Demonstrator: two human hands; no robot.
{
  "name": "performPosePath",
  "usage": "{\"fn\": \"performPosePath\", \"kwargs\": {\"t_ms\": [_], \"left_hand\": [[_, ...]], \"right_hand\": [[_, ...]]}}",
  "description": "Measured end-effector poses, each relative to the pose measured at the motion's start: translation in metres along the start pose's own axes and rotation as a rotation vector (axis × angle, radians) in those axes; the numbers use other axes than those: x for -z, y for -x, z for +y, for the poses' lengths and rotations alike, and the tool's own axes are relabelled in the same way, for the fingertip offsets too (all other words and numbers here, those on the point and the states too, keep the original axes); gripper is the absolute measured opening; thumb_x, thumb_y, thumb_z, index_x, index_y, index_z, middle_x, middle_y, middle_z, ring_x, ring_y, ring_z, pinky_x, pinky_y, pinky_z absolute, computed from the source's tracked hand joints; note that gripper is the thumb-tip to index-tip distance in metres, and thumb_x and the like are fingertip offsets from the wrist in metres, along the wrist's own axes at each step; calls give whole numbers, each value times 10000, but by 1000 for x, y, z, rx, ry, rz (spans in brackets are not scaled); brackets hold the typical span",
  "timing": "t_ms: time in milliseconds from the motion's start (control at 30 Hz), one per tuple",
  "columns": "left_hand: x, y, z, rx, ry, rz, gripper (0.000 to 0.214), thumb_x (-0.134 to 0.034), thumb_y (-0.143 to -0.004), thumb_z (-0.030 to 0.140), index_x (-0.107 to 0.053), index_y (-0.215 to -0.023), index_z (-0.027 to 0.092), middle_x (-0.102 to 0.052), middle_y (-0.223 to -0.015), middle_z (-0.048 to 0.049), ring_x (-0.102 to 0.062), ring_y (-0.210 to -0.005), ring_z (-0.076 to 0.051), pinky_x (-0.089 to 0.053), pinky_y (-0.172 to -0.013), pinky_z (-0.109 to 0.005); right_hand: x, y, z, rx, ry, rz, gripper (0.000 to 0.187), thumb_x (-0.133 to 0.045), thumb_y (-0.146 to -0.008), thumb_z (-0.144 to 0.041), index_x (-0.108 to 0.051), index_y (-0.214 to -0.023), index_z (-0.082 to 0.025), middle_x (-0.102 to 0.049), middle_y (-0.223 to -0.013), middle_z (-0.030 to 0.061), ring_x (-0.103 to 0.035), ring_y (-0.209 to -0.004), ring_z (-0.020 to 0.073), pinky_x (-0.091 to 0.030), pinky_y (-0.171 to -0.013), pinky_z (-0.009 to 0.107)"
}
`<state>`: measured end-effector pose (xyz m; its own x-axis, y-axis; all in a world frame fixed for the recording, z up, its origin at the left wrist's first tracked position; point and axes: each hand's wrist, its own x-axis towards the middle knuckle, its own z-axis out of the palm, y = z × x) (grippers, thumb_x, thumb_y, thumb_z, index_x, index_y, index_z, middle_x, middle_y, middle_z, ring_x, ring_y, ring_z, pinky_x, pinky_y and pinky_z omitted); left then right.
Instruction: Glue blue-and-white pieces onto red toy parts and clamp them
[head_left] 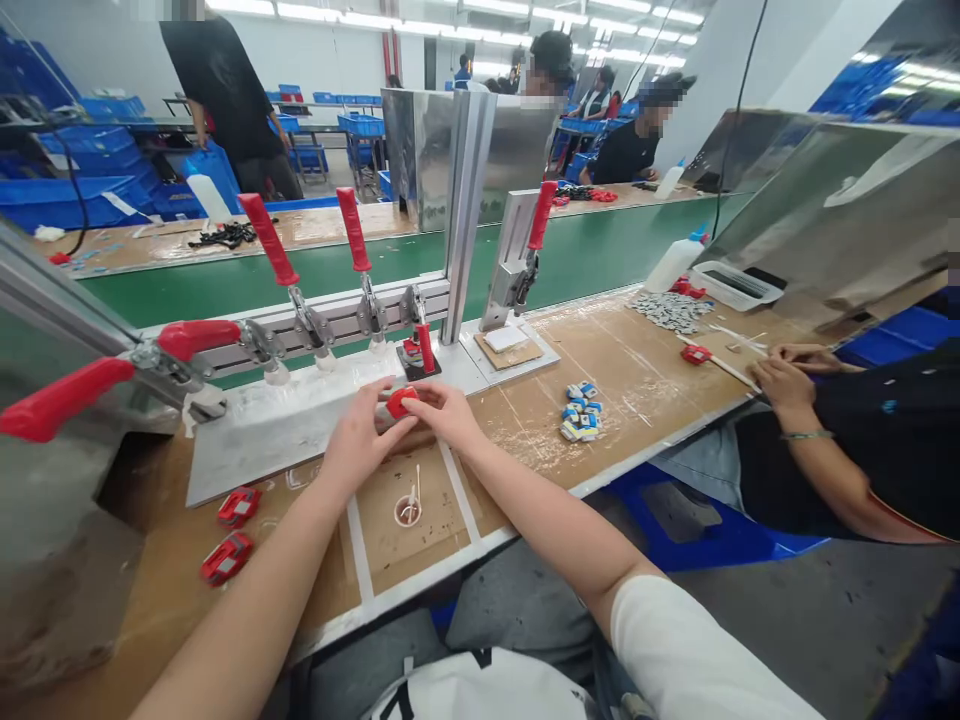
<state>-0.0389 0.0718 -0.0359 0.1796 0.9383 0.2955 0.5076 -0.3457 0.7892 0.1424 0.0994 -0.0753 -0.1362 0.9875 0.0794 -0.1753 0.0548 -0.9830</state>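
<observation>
A small red plastic part [403,402] is held between my two hands, above the front edge of the metal fixture plate. My left hand [358,436] is curled round its left side, fingers behind and thumb in front. From the right, my right hand [447,410] pinches it with thumb and fingertips. Just behind the hands, a red-handled toggle clamp [426,348] stands lowered over another red piece in a black seat [411,360]. On the bench in front of me is a small cup [407,512] of dark liquid with a cotton swab [418,480] leaning in it.
Two red-and-grey parts [226,558] lie at left. Several blue-and-white parts [582,412] are piled right of the fixture. More clamps [285,250] line the metal rail. At right, a co-worker's hands [787,375] are near a stick, grey pieces [673,312] and a white bottle [675,264].
</observation>
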Motion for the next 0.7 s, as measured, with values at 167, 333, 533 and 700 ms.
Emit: {"fn": "performPosePath", "kwargs": {"t_ms": [167, 333, 533, 700], "left_hand": [[-17, -16, 11, -58, 71, -145, 432, -738, -945, 493, -714, -1304, 255, -747, -1311, -73, -719, -1123, -286, -591, -910, -392], [-59, -53, 48, -124, 131, -173, 385, -790, -912, 436, -755, -1247, 251, -791, -1190, -62, -749, -1018, -284, -596, -886, -375], [-127, -133, 80, -93, 45, -267, 310, -804, -914, 334, -779, -1184, 184, -802, -1122, -87, -745, -1027, -280, -558, -923, -357], [-169, -180, 69, -40, -124, -236, 297, -794, -930, 310, -781, -1179, 147, -792, -1129, -135, -709, -1033, -297, -505, -901, -365]], "right_hand": [[26, 10, -11, -179, -192, 74, 679, -959, -655, -552, -629, -1141, -212, -809, -911, 48, -774, -774, 196, -667, -721, 324], [82, 13, -40, -161, -138, 180, 648, -942, -738, -500, -566, -1182, -215, -801, -855, 33, -771, -715, 178, -661, -693, 300], [166, -18, -90, -179, 210, 337, 525, -777, -934, -547, -582, -1236, -165, -783, -880, 95, -749, -692, 207, -637, -647, 328], [214, -82, -158, 237, 489, 561, 495, -696, -974, -474, -605, -1335, -148, -737, -1241, 150, -711, -1040, 218, -596, -973, 384]]}}
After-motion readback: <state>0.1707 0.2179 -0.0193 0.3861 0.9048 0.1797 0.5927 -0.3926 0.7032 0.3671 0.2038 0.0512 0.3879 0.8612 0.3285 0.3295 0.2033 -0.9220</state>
